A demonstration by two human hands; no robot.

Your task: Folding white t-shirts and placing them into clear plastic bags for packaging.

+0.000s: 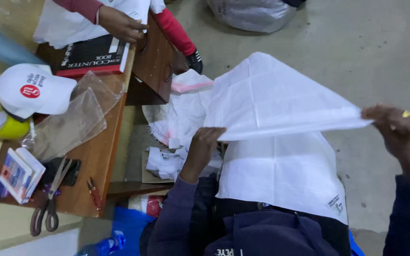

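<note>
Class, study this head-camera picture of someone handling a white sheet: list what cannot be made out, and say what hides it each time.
1. Head view: the left hand has its fingertips tucked under the white sheet.
2. The right hand shows only its back; the grip is hidden.
3. A second person's hand rests near a black book; the top edge cuts off their body.
4. The scissors blades lie over a dark object, unidentifiable.

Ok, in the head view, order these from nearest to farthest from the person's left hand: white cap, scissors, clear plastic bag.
From the left hand:
1. Clear plastic bag, on the wooden table, to its left.
2. Scissors, with brown handles, at the table's near edge.
3. White cap with a round red badge, at the table's far left.
</note>
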